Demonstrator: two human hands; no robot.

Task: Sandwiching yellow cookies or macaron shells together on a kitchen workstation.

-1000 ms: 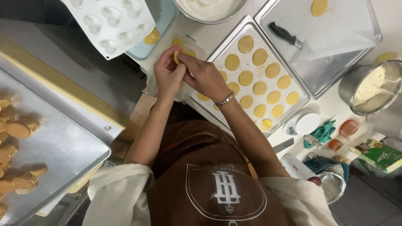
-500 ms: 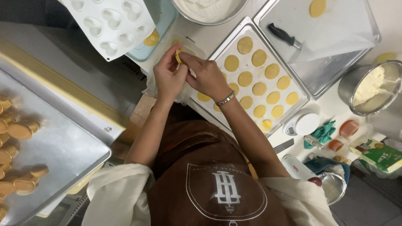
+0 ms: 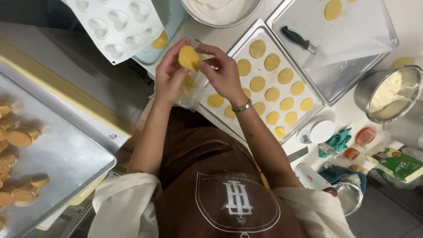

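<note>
Your left hand (image 3: 169,77) and right hand (image 3: 222,72) both pinch one yellow dough disc (image 3: 188,57), lifted above the worktop beside the tray (image 3: 246,33) of discs. You seem to be shaping it. Next likely calls for gentle, even finger pressure.

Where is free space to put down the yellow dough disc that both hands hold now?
The left tray is bare in its middle, right of the baked shells. The far-right tray has clear paper beyond the knife. The centre tray of discs is crowded. Left hand and right hand hold the dough disc.
</note>
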